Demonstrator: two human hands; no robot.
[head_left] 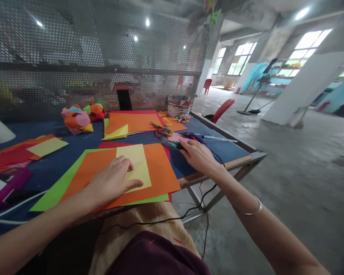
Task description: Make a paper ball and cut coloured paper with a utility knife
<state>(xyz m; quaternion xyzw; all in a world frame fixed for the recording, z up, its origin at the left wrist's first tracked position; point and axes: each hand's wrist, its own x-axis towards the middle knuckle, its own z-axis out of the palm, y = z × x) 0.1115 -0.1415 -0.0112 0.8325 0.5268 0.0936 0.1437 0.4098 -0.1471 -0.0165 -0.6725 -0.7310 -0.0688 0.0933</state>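
Note:
My left hand (111,181) lies flat, fingers stretched out, on a yellow paper sheet (136,162) that rests on an orange sheet (157,170) over a green sheet (55,191). My right hand (197,154) reaches to the table's right side, fingers curled down over a small dark tool (176,144) with a green part; what the fingers grip is partly hidden. Scissors with red and yellow handles (162,131) lie just beyond it.
A blue table (232,149) carries more orange paper (132,121), red and yellow sheets (23,152) at left, folded paper balls (80,116), and a patterned cup (179,105). A perforated metal screen (97,57) stands behind. A black cable (160,219) hangs at the table's front edge.

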